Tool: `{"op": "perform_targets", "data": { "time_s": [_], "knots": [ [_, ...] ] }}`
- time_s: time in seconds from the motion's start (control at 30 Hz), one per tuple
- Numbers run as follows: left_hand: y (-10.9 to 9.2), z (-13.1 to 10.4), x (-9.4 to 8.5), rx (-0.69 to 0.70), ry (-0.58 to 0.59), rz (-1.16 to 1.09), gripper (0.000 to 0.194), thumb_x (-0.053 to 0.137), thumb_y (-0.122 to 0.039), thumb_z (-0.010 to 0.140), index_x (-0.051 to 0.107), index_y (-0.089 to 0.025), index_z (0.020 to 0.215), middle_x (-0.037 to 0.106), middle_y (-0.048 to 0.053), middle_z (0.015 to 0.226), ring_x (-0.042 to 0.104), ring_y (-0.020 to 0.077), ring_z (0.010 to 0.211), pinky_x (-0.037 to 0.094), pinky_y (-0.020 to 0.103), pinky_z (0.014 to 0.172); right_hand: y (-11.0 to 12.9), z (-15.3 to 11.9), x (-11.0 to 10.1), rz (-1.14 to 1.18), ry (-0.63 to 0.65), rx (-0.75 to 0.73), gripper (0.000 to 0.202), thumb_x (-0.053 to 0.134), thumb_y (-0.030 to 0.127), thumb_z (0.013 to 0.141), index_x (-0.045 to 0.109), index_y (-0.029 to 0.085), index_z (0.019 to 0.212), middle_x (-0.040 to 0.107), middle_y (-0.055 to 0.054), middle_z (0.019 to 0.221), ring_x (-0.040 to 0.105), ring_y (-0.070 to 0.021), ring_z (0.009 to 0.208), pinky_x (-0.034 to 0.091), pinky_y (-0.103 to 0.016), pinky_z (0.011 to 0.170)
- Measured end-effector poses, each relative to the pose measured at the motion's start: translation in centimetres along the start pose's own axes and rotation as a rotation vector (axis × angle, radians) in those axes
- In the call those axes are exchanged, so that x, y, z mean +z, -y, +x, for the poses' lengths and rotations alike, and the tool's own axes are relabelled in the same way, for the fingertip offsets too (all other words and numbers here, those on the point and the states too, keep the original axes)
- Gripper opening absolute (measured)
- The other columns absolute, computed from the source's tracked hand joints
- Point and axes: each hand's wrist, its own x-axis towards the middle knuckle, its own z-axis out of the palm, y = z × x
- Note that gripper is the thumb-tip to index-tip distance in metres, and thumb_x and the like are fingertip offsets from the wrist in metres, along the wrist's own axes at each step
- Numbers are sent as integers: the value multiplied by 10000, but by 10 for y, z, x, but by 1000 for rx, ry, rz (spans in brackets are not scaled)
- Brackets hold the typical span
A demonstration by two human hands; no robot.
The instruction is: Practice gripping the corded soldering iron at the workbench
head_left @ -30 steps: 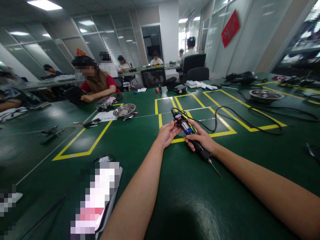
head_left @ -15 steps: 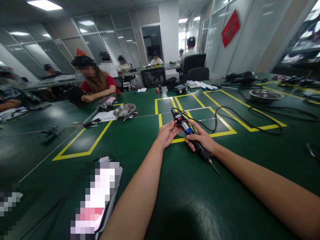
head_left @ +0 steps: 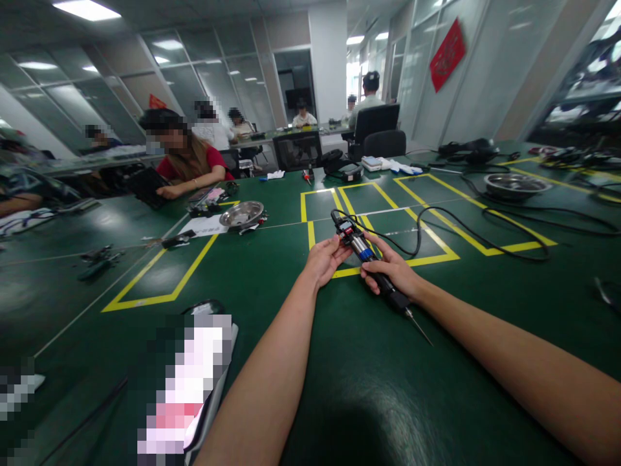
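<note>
A black electric screwdriver (head_left: 383, 282) with a silver and blue collar lies slanted across both hands, its long thin bit pointing down to the right. My right hand (head_left: 391, 266) is wrapped round its body. At the cable end, my left hand (head_left: 326, 260) has its thumb and fingertips on the tool. A black cable (head_left: 420, 236) leaves that end and loops off to the right over the green table (head_left: 272, 285).
Metal bowls stand at the left (head_left: 241, 215) and far right (head_left: 515, 186). Yellow tape (head_left: 429, 260) outlines areas on the table. A phone (head_left: 213, 395), partly pixelated, lies near left. A person in red (head_left: 213, 169) sits across, holding a dark object.
</note>
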Motion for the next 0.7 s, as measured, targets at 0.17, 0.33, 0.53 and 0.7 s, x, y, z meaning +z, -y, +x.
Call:
{"op": "perform_targets", "data": {
  "time_s": [0.17, 0.33, 0.53, 0.7],
  "knots": [
    [1, 1, -2, -4, 29, 0, 116, 581, -178, 952, 624, -77, 988, 736, 147, 998, 724, 205, 934, 491, 454, 1035, 2, 0, 0, 15, 13, 9, 988, 696, 215, 791, 120, 352, 1582, 674, 28, 718, 582, -142, 473, 479, -237, 406],
    [-1, -1, -4, -45, 92, 23, 183, 580, -240, 959, 621, -108, 1080, 727, 160, 1072, 711, 234, 1014, 476, 485, 1042, 3, 0, 0, 16, 35, 18, 973, 686, 207, 796, 127, 350, 1579, 672, 24, 718, 578, -139, 468, 474, -230, 398],
    [-2, -2, -4, -66, 99, 7, 174, 535, -228, 977, 620, -110, 1074, 732, 156, 1051, 722, 229, 977, 482, 493, 1034, 4, -1, 1, 4, 41, 15, 973, 687, 204, 796, 129, 357, 1578, 669, 28, 717, 577, -138, 467, 479, -234, 402],
    [-3, -2, -4, -67, 94, -4, 164, 515, -209, 983, 619, -105, 1056, 736, 151, 1027, 729, 217, 940, 495, 481, 1024, 3, -1, 0, -8, 40, 17, 979, 689, 215, 793, 121, 357, 1579, 667, 33, 715, 577, -139, 460, 472, -232, 399]
  ]
}}
